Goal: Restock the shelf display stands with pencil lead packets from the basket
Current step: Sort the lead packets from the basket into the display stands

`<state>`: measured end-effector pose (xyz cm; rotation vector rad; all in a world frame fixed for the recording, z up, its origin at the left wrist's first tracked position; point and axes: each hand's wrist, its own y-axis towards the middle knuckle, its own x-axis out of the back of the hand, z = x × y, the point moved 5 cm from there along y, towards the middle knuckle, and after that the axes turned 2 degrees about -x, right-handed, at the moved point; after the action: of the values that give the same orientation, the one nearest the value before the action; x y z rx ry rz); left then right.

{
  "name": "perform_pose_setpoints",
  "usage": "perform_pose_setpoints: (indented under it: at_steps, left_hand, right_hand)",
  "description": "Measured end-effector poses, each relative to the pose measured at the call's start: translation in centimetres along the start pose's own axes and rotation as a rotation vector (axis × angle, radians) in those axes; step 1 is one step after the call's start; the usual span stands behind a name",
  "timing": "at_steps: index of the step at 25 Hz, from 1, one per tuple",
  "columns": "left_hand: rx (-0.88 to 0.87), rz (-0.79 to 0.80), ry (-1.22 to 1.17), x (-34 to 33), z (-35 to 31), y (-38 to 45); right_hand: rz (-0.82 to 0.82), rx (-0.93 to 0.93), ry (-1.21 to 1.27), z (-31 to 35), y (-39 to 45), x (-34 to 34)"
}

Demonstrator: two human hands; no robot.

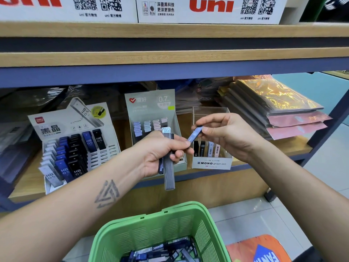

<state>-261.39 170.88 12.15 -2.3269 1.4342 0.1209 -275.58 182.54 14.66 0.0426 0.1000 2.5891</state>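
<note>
My left hand (162, 150) grips a bunch of grey and dark lead packets (168, 167) upright in front of the shelf. A blue lead packet (194, 135) spans between both hands: my left fingertips touch its lower end and my right hand (224, 133) pinches its upper end. Both hands hover before the 0.7 display stand (151, 108) and above the MONO graph MG stand (212, 163), which holds several packets. At the left stands the HB 0.5 display stand (75, 140) with white, blue and black packets. The green basket (170, 220) below holds several loose packets.
Stacked plastic-wrapped sheets (279, 110) lie on the shelf at the right. A wooden shelf board (170, 55) runs overhead with white uni boxes (207, 10) on top. An orange item (258, 248) lies on the tiled floor beside the basket.
</note>
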Motion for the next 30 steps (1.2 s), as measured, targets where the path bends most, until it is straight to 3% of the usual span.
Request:
perform_pose_setpoints:
  at_steps: [12, 20, 30]
  left_hand:
    - [0.059, 0.016, -0.125, -1.5, 0.1, 1.0]
    - [0.104, -0.037, 0.014, -0.9, 0.9, 1.4]
    - [0.081, -0.001, 0.045, -0.7, 0.8, 0.9]
  right_hand:
    - [-0.022, 0.099, -0.086, 0.9, 0.0, 2.0]
    - [-0.271, 0.072, -0.948, 0.4, 0.8, 2.8]
    - [-0.262, 0.154, -1.352, -2.1, 0.9, 1.0]
